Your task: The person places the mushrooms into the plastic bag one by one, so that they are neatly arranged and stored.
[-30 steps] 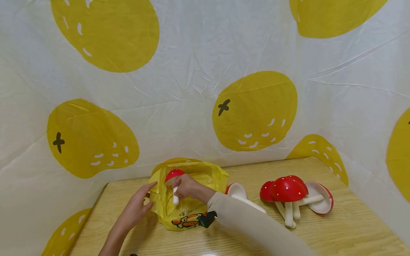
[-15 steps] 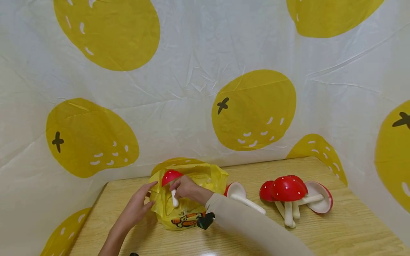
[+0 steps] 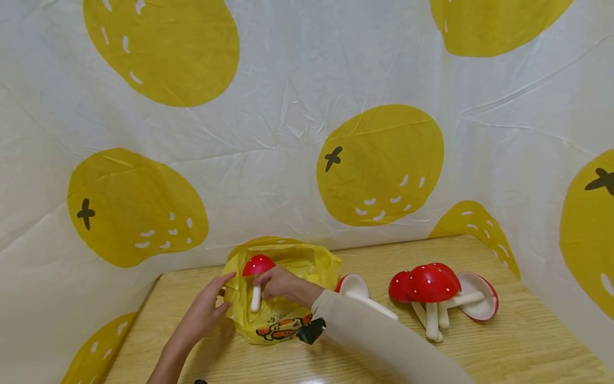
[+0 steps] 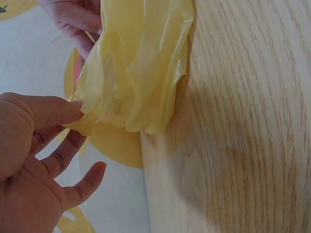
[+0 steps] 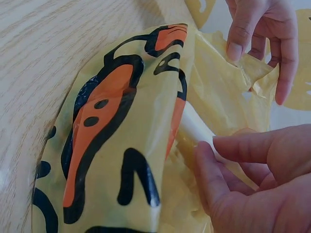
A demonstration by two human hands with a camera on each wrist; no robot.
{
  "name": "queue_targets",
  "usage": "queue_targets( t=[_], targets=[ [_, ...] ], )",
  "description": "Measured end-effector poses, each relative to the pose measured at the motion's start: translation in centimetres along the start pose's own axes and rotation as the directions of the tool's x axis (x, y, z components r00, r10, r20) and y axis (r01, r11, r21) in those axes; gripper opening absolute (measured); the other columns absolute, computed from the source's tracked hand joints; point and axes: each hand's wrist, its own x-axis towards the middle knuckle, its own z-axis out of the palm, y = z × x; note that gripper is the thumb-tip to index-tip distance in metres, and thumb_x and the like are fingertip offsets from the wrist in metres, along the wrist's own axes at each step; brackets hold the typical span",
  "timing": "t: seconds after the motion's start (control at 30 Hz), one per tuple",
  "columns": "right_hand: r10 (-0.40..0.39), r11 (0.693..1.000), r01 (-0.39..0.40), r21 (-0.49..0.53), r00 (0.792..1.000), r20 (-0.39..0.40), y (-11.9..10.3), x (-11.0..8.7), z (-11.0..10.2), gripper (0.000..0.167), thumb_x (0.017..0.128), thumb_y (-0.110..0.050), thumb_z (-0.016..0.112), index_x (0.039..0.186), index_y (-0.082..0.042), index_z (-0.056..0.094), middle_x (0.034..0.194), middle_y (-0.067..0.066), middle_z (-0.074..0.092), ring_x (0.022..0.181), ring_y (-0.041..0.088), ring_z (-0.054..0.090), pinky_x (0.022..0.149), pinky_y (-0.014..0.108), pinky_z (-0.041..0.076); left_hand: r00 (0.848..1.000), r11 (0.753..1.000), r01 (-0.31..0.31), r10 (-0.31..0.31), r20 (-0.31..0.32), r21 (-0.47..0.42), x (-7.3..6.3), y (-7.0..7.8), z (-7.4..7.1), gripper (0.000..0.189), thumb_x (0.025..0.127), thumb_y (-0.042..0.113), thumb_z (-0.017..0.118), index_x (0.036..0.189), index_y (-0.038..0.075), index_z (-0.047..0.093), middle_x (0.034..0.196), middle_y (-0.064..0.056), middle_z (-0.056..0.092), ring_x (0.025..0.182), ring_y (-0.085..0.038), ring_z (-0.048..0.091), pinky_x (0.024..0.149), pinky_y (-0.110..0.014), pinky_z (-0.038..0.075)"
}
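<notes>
A yellow plastic bag (image 3: 331,269) with orange figures printed on its front lies on the table, its mouth spread. My left hand (image 3: 206,306) pinches the left edge of that mouth between thumb and fingers, seen close in the left wrist view. Inside the opening my right hand (image 3: 283,284) holds a toy mushroom (image 3: 258,265) by its white stem, with the red, white-dotted cap upward. In the right wrist view, thumb and forefinger meet at the stem (image 5: 195,119), and the bag's front hides its lower end.
One toy mushroom (image 3: 356,286) lies just right of the bag, partly behind the right sleeve. Several more mushrooms (image 3: 431,285) are heaped farther right on the wooden table (image 3: 518,341). A white cloth (image 3: 268,186) with yellow fruit shapes hangs behind and at the sides.
The mushroom has shifted slightly left in the bag's mouth, and its stem's lower end has swung left. My right hand has moved a little left with it. The left hand keeps its place.
</notes>
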Motion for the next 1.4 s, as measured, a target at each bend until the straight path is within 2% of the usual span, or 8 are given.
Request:
queue_targets(
  t=[0.23,0.3,0.47,0.53,0.7,0.87,1.1,1.4],
  targets=[
    [-0.015,0.998,0.02,-0.058,0.996,0.086,-0.1,-0.8,-0.6,0.043,0.083,0.015,0.069,0.123,-0.002,0.073,0.129,0.01,0.067,0.098,0.02,0.05,0.07,0.027,0.044,1.0,1.0,0.025,-0.025,0.015,-0.016,-0.1,0.0,0.0,0.07,0.082,-0.015,0.074,0.146,0.002,0.05,0.132,-0.016,0.061,0.1,-0.026,0.063,0.082,-0.048,0.055],
    [-0.02,0.997,0.028,-0.068,0.993,0.114,-0.3,-1.1,-1.0,0.045,0.084,0.014,0.068,0.126,-0.002,0.071,0.133,0.009,0.066,0.106,0.02,0.052,0.075,0.029,0.046,0.999,0.999,0.035,-0.035,0.02,-0.016,-0.2,-0.1,0.0,0.07,0.082,-0.014,0.074,0.146,0.003,0.05,0.132,-0.015,0.06,0.1,-0.026,0.063,0.083,-0.046,0.056],
    [-0.032,0.989,0.054,-0.135,0.986,0.162,-0.9,-2.1,-2.1,0.045,0.089,0.007,0.067,0.133,-0.003,0.067,0.139,0.006,0.064,0.131,0.026,0.052,0.1,0.04,0.049,0.999,0.999,0.038,-0.037,0.027,-0.027,-0.1,-0.1,-0.1,0.069,0.083,-0.015,0.073,0.146,0.002,0.05,0.129,-0.015,0.061,0.1,-0.025,0.063,0.084,-0.046,0.056],
    [-0.039,0.987,0.065,-0.15,0.984,0.172,-1.2,-2.7,-2.5,0.043,0.09,0.004,0.068,0.132,-0.003,0.067,0.137,0.009,0.064,0.131,0.03,0.053,0.103,0.044,0.049,0.999,0.999,0.036,-0.035,0.027,-0.032,-0.1,-0.2,-0.1,0.069,0.083,-0.015,0.073,0.146,0.002,0.05,0.128,-0.014,0.061,0.1,-0.025,0.063,0.083,-0.045,0.056],
    [-0.075,0.985,0.106,-0.136,0.974,0.215,-2.0,-4.4,-4.0,0.039,0.092,0.001,0.068,0.131,-0.003,0.067,0.132,0.016,0.064,0.12,0.031,0.061,0.096,0.042,0.055,0.998,0.998,0.054,-0.053,0.033,-0.031,-0.2,-0.3,-0.2,0.07,0.083,-0.014,0.074,0.146,0.002,0.049,0.128,-0.014,0.061,0.099,-0.024,0.063,0.082,-0.043,0.057],
    [-0.113,0.982,0.147,-0.117,0.959,0.262,-2.5,-6.1,-5.9,0.037,0.093,0.002,0.067,0.129,-0.006,0.068,0.122,0.01,0.067,0.108,0.024,0.065,0.093,0.04,0.056,0.997,0.996,0.071,-0.069,0.045,-0.046,-0.1,-0.4,-0.3,0.07,0.084,-0.014,0.073,0.147,0.003,0.049,0.132,-0.016,0.059,0.1,-0.027,0.063,0.079,-0.041,0.057],
    [-0.173,0.97,0.216,-0.115,0.938,0.302,-2.6,-7.6,-8.6,0.038,0.095,0.0,0.065,0.133,-0.008,0.066,0.124,0.008,0.068,0.111,0.025,0.066,0.095,0.039,0.055,0.997,0.996,0.069,-0.067,0.045,-0.048,0.0,-0.3,-0.7,0.07,0.084,-0.014,0.073,0.147,0.003,0.049,0.131,-0.016,0.059,0.099,-0.025,0.064,0.079,-0.039,0.057],
    [-0.181,0.968,0.221,-0.115,0.941,0.284,-1.5,-9.0,-11.7,0.036,0.097,-0.001,0.064,0.132,-0.006,0.066,0.123,0.007,0.068,0.109,0.022,0.066,0.094,0.038,0.055,0.997,0.997,0.063,-0.062,0.035,-0.046,-0.1,-0.5,-0.6,0.069,0.083,-0.013,0.074,0.146,0.003,0.05,0.132,-0.017,0.06,0.098,-0.024,0.064,0.078,-0.041,0.056]
  ],
)
